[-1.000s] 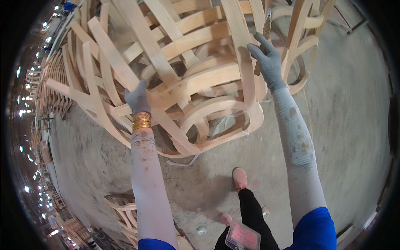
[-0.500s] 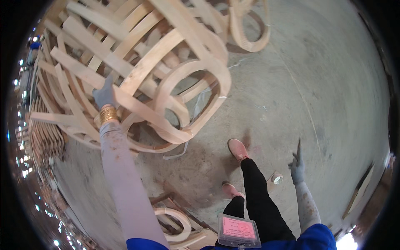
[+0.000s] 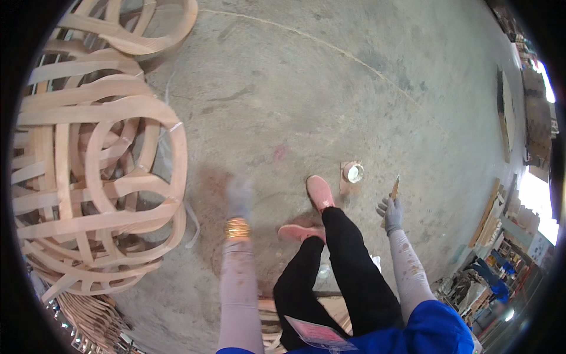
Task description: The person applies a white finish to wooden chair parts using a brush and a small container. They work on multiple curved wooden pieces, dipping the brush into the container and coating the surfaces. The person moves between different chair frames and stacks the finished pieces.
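Note:
My right hand (image 3: 391,215), in a grey glove, is closed around a slim pointed tool (image 3: 395,187) with a tan handle, its tip pointing forward; its exact kind is not clear. Over the bare concrete, my gloved left hand (image 3: 239,197) is smeared by motion, so its fingers cannot be read. Gold bangles circle that wrist. To its left lies a big pile of curved pale wooden frames (image 3: 177,194), apart from the hand. Ahead of my feet, between the two hands, a small round tub (image 3: 354,173) with white contents sits on a little board (image 3: 350,187).
My pink shoes (image 3: 319,192) stand on the concrete floor (image 3: 283,88). More wooden pieces (image 3: 271,321) lie beside and behind my legs. A flat panel (image 3: 504,115) and stacked boards (image 3: 486,212) are at the right, with cluttered material (image 3: 466,289) at the lower right.
My left hand has let go of a wooden frame and moved away from the pile. My view has turned right, so the pile now sits at the left edge. The right hand still holds the tool.

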A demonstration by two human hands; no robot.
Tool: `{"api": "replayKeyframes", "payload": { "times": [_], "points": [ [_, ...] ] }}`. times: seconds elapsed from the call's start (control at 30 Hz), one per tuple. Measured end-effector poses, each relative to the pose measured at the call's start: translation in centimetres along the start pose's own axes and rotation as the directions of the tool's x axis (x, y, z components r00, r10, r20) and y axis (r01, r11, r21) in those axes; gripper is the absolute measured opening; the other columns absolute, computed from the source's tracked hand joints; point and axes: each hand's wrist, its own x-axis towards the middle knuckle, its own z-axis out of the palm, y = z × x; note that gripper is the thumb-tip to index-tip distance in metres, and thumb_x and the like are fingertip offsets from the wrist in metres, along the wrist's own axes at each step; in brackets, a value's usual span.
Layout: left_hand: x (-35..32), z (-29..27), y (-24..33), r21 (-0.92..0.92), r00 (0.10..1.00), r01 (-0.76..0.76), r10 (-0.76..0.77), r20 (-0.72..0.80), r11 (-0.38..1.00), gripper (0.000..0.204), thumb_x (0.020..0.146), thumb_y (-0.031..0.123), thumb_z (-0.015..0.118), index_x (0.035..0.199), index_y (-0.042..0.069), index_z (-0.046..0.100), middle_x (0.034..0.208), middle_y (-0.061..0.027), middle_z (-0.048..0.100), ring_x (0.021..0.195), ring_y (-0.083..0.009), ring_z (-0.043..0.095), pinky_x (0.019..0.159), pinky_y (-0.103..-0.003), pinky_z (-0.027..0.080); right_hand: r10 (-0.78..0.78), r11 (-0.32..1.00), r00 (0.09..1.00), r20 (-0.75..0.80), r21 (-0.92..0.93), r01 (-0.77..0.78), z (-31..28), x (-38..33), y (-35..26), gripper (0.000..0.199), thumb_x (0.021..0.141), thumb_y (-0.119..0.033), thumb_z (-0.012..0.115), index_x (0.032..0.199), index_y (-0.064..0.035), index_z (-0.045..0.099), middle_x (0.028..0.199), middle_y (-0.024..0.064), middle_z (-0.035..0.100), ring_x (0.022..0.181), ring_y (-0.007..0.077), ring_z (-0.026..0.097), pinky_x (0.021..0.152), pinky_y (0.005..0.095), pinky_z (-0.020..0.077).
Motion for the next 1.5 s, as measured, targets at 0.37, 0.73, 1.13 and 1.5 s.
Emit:
{"api": "replayKeyframes", "payload": {
  "times": [0.37,0.73,1.13,1.5],
  "points": [
    [-6.4,38.3,0.8,0.257,0.707,-0.563,0.297,0.642,0.785,0.008,0.073,0.014,0.061,0.073,0.008,0.067,0.075,-0.0117,0.066,0.074,-0.0271,0.063,0.068,-0.040,0.046,-0.200,0.979,0.978,0.064,0.054,0.197,9.3,15.9,14.3,0.037,0.099,-0.032,0.041,0.124,-0.0047,0.041,0.099,0.0033,0.049,0.086,0.0122,0.048,0.073,0.0285,0.0431],
    [-4.5,41.5,5.1,-0.353,0.826,0.498,-0.310,0.470,0.792,0.028,0.070,0.013,0.063,0.095,0.005,0.052,0.086,-0.0110,0.060,0.080,-0.0246,0.059,0.066,-0.036,0.046,-0.159,0.970,0.985,-0.071,0.175,0.170,5.6,18.5,13.8,0.046,0.097,-0.035,0.041,0.134,-0.0083,0.032,0.112,0.0139,0.050,0.093,0.0228,0.055,0.074,0.0349,0.0476],
    [4.6,6.8,1.2,-0.328,0.868,-0.321,0.138,-0.476,0.888,0.041,0.076,0.010,0.061,0.115,0.000,0.053,0.105,-0.0143,0.058,0.090,-0.0235,0.059,0.081,-0.033,0.048,-0.774,0.478,0.290,0.562,0.221,0.850,21.4,-0.3,-11.0,0.022,0.095,-0.010,0.051,0.115,-0.0030,0.056,0.082,0.0025,0.057,0.067,0.0094,0.053,0.059,0.0239,0.0449],
    [-5.6,-22.3,-0.6,-0.515,0.749,-0.498,0.047,-0.661,0.698,0.027,0.089,0.007,0.055,0.115,-0.002,0.056,0.105,-0.0054,0.061,0.093,-0.0124,0.057,0.082,-0.026,0.048,-0.298,-0.879,-0.775,0.558,0.156,0.450,33.8,-30.2,-18.5,0.040,0.076,-0.008,0.055,0.114,-0.0164,0.060,0.091,0.0025,0.058,0.082,0.0205,0.058,0.066,0.0322,0.0459]
  ]
}}
